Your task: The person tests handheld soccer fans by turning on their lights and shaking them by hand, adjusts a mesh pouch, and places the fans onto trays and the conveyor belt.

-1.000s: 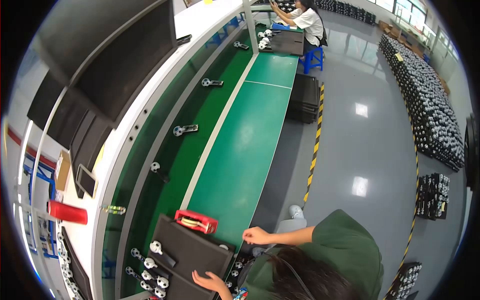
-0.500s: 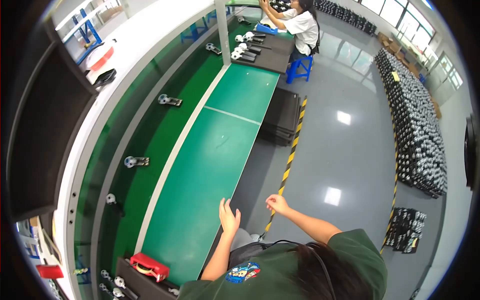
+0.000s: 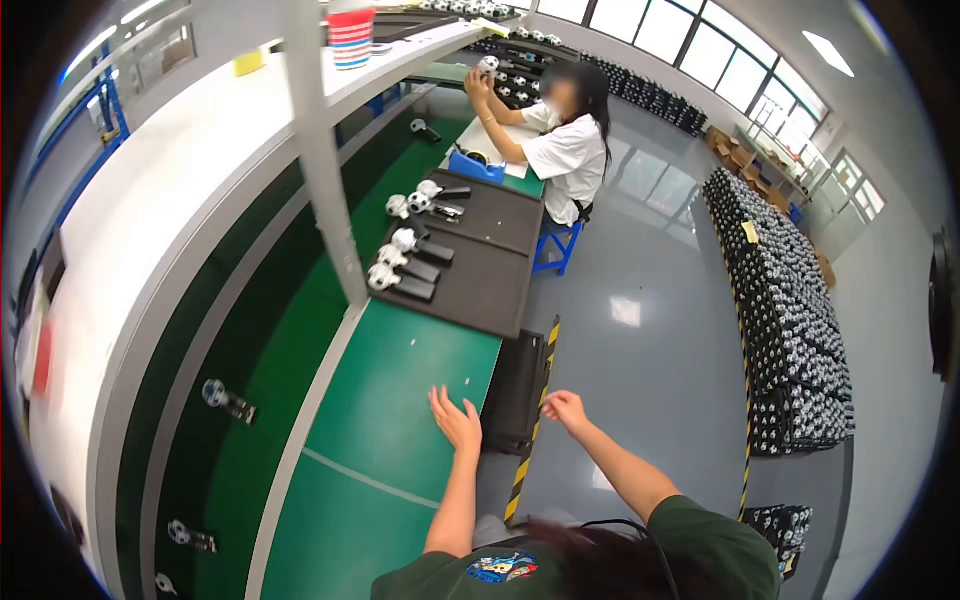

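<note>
My left hand [image 3: 456, 420] is held over the right edge of the green bench top [image 3: 385, 395], fingers spread and nothing in it. Over the grey floor to its right, my right hand [image 3: 566, 410] has its fingers curled in, and nothing shows in it. Neither hand touches the bench. Beyond them, a dark tray [image 3: 490, 290] lies on the bench, bearing several black-handled pieces with soccer-ball heads [image 3: 402, 283]. More such pieces [image 3: 229, 400] lie spaced out on the green conveyor belt [image 3: 270, 350] at left.
A co-worker in a white shirt [image 3: 568, 160] sits on a blue stool [image 3: 560, 245] at the far bench, raising a ball-headed piece [image 3: 488, 64]. A metal post [image 3: 325, 170] and white shelf [image 3: 190, 140] border the conveyor. Dark trays [image 3: 515, 400] are stacked under the bench. Piled pieces [image 3: 785, 310] line the right.
My view has moved forward along the bench and tilted up. The tray and co-worker are closer, and the red tape dispenser has left view. Both hands keep much the same pose.
</note>
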`<state>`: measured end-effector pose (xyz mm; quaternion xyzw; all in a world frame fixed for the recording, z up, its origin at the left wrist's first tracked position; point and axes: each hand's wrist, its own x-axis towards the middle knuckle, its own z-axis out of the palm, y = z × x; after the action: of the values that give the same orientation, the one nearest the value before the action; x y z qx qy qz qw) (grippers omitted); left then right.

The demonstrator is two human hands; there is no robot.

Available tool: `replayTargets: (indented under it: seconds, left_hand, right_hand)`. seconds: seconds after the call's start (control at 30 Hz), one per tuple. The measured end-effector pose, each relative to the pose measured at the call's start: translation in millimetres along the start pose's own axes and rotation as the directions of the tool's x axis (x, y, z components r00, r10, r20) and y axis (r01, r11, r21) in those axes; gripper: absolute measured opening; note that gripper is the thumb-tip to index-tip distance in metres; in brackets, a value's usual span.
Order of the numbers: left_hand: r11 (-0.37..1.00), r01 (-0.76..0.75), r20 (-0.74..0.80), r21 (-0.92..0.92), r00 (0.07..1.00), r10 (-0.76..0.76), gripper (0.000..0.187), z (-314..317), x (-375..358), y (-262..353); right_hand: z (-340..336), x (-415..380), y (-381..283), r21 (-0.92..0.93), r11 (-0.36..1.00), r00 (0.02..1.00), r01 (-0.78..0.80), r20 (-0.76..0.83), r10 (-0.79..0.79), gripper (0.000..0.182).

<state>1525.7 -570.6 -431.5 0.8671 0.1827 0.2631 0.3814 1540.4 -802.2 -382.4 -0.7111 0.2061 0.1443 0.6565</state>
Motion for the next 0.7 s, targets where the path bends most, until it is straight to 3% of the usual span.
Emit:
replayTargets:
  seconds: [0.03, 0.1, 0.2, 0.3, 0.33, 0.37, 0.4, 0.43, 0.5, 0.6, 0.67, 0.7]
  left_hand:
    - [1.0, 0.008, 0.007, 0.004, 1.0, -0.008, 0.055, 31, 30, 10]
    - [0.97, 0.152, -0.113, 0.191, 0.985, -0.132, 0.054, 82, 87, 12]
    - [0.808, 0.324, -0.122, 0.492, 0.945, -0.304, 0.05, 125, 143, 25]
    - [0.729, 0.357, -0.236, 0.584, 0.934, -0.269, 0.047, 163, 172, 40]
    - [0.716, 0.36, -0.234, 0.598, 0.933, -0.274, 0.046, 163, 176, 35]
    - [0.721, 0.365, -0.231, 0.589, 0.931, -0.283, 0.044, 166, 177, 34]
    - [0.709, 0.37, -0.227, 0.601, 0.929, -0.292, 0.044, 163, 176, 34]
    - [0.708, 0.368, -0.216, 0.602, 0.929, -0.3, 0.043, 165, 181, 36]
    - [0.696, 0.376, -0.215, 0.612, 0.926, -0.311, 0.043, 166, 185, 40]
    - [0.634, 0.343, -0.191, 0.693, 0.935, -0.297, 0.043, 175, 176, 18]
    - [0.67, 0.35, -0.191, 0.655, 0.934, -0.302, 0.045, 172, 182, 33]
    - [0.659, 0.362, -0.166, 0.66, 0.925, -0.341, 0.045, 172, 179, 41]
  right_hand:
    - [-10, 36, -28, -0.004, 1.0, 1.0, -0.011, -0.001, 0.011, 0.016]
    - [-24, 115, -80, -0.037, 0.989, 0.986, 0.14, 0.091, -0.136, 0.015]
    - [-20, 270, -165, -0.135, 0.904, 0.914, 0.405, 0.09, -0.396, 0.014]
    - [12, 439, -245, -0.464, 0.557, 0.677, 0.689, 0.136, -0.723, 0.011]
    - [28, 490, -259, -0.549, 0.435, 0.598, 0.714, 0.155, -0.787, 0.011]
    - [40, 531, -267, -0.511, 0.461, 0.611, 0.726, 0.169, -0.773, 0.011]
    - [47, 564, -273, -0.592, 0.333, 0.551, 0.734, 0.233, -0.801, 0.013]
    - [56, 591, -283, -0.666, 0.187, 0.486, 0.722, 0.296, -0.822, 0.016]
    - [64, 613, -284, -0.731, 0.088, 0.487, 0.677, 0.354, -0.798, 0.021]
    - [71, 614, -289, -0.774, 0.09, 0.519, 0.627, 0.328, -0.789, 0.023]
    - [71, 615, -294, -0.751, 0.081, 0.468, 0.655, 0.32, -0.824, 0.024]
    - [70, 618, -293, -0.764, 0.095, 0.519, 0.638, 0.336, -0.786, 0.023]
